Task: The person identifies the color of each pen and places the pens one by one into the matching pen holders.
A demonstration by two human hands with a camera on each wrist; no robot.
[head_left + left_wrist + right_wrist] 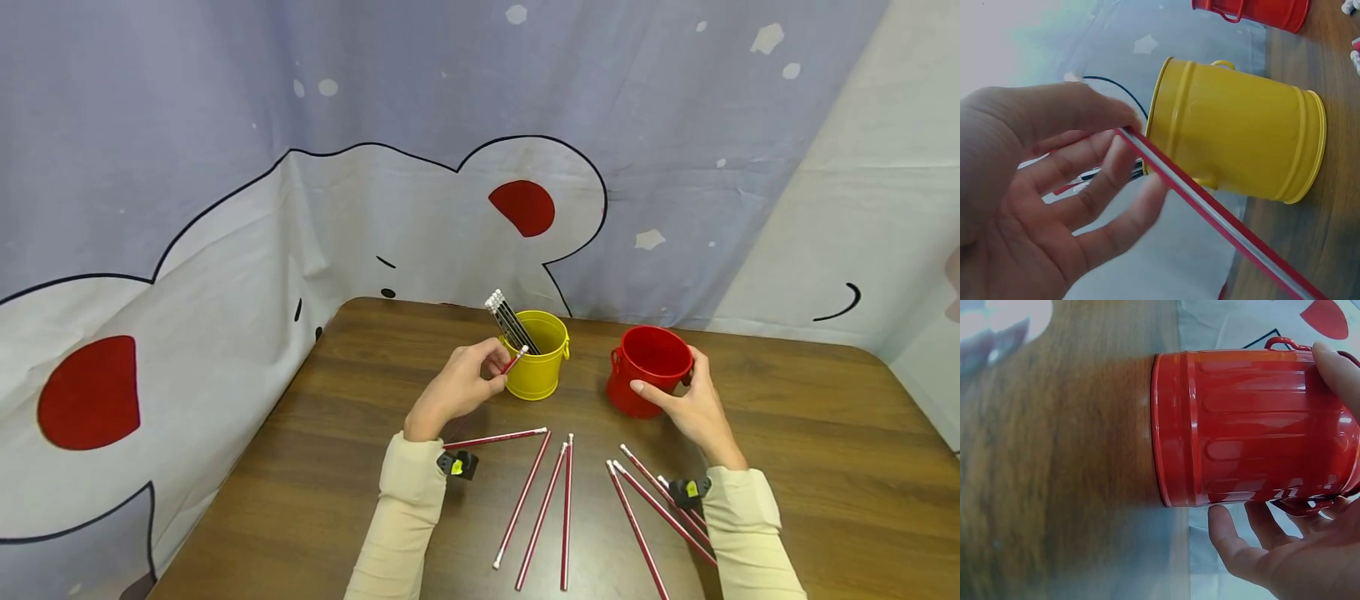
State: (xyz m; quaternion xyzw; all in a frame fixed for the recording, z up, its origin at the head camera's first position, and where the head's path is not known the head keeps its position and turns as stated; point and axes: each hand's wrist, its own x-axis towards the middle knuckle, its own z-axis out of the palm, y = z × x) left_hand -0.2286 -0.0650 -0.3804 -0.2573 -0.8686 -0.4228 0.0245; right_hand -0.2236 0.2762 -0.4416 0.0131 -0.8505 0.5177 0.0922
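Observation:
My left hand pinches a red pencil between thumb and fingers, in front of the yellow bucket. The white eraser end of this pencil sticks out above the fingers in the head view. Several black pencils with white erasers lean inside the yellow bucket, toward its left rim. On the right, my right hand holds the red bucket by its side, the thumb near the front rim and the fingers around the right side. The red bucket stands upright on the table.
Several red pencils lie spread on the wooden table in front of the buckets. More red pencils lie at the right, some partly hidden under the right forearm. A patterned cloth hangs behind the table's back edge.

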